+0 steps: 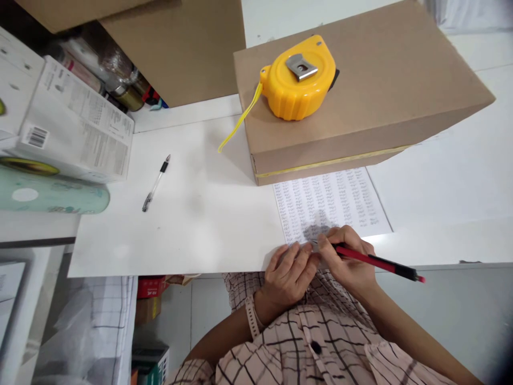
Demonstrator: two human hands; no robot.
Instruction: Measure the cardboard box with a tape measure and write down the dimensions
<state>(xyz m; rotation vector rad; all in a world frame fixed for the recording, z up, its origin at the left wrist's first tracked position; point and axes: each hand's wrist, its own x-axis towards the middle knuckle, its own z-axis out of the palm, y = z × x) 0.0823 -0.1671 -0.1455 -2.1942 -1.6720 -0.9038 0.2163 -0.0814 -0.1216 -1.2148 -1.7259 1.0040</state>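
My right hand (pixel 349 262) grips a red and black pencil (pixel 379 261), its tip pointing down at the lower edge of a paper sheet (pixel 331 200). Rows of small dark marks fill this sheet, and its far end runs under a cardboard box (pixel 401 69). My left hand (pixel 289 274) lies with fingers stretched out at the table's front edge, beside the sheet's bottom; it holds nothing. On top of the box rests a yellow tape measure (pixel 300 80) with a metal clip and a yellow strap.
A clear pen with a black grip (pixel 156 183) lies on the white table (pixel 192 224). At the left are a white printed carton (pixel 80 128) and a mint-green cylinder (pixel 60 192). Another cardboard box (pixel 180 53) stands behind. Below the table's left side is a plastic-wrapped pile.
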